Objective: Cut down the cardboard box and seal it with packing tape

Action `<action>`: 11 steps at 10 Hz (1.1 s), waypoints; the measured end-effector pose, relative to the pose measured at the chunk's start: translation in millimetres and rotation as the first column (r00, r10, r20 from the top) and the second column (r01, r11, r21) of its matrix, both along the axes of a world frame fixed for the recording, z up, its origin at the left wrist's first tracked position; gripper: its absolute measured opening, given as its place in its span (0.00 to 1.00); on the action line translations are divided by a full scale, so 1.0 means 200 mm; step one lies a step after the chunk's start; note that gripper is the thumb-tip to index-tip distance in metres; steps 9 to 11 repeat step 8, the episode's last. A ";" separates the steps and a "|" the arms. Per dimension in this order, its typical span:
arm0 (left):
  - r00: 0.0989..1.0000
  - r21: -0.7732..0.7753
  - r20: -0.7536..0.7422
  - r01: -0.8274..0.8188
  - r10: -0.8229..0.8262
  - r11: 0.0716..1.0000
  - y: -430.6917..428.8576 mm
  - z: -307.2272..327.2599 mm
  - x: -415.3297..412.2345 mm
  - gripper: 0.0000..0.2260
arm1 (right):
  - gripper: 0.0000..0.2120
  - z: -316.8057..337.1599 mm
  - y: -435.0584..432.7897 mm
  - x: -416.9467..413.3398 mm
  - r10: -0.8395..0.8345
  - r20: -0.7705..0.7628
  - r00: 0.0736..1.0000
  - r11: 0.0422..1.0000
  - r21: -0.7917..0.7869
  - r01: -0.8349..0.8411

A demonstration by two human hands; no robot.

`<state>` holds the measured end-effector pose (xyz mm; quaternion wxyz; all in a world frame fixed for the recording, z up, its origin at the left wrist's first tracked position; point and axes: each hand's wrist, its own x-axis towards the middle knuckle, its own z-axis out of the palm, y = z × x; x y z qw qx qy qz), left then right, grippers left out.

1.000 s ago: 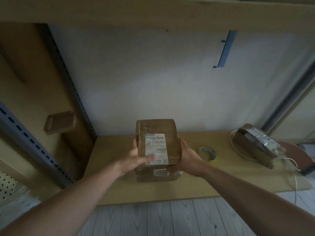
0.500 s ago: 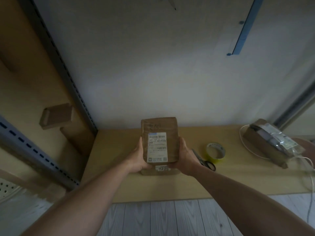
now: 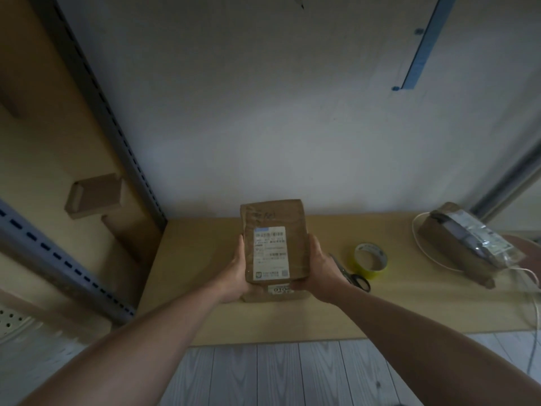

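Note:
A brown cardboard box (image 3: 275, 224) with a white shipping label stands on a low wooden shelf board (image 3: 199, 259), taped over with clear tape. My left hand (image 3: 234, 273) grips its left side and my right hand (image 3: 319, 271) grips its right side, thumbs at the front edges. A yellow roll of packing tape (image 3: 371, 260) lies on the board to the right of the box. Black-handled scissors (image 3: 351, 275) lie between my right hand and the roll.
A second brown parcel (image 3: 465, 244) wrapped in clear plastic sits at the far right, with a white cord (image 3: 527, 273) looped round it. A grey slotted metal upright (image 3: 117, 133) and cardboard pieces (image 3: 93, 194) stand at the left. Pale floorboards (image 3: 278, 373) lie below the board.
My left thumb has come off the label and both hands now clasp the box's sides. The view has tilted, bringing the scissors into sight beside the tape roll.

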<state>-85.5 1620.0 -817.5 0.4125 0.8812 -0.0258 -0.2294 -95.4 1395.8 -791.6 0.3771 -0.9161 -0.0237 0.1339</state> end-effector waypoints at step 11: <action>0.990 0.049 0.012 0.140 -0.141 0.989 0.09 0.10 -0.04 0.66 | 0.61 0.00 -0.09 -0.02 0.172 -0.003 0.985 0.969 -0.182 -0.170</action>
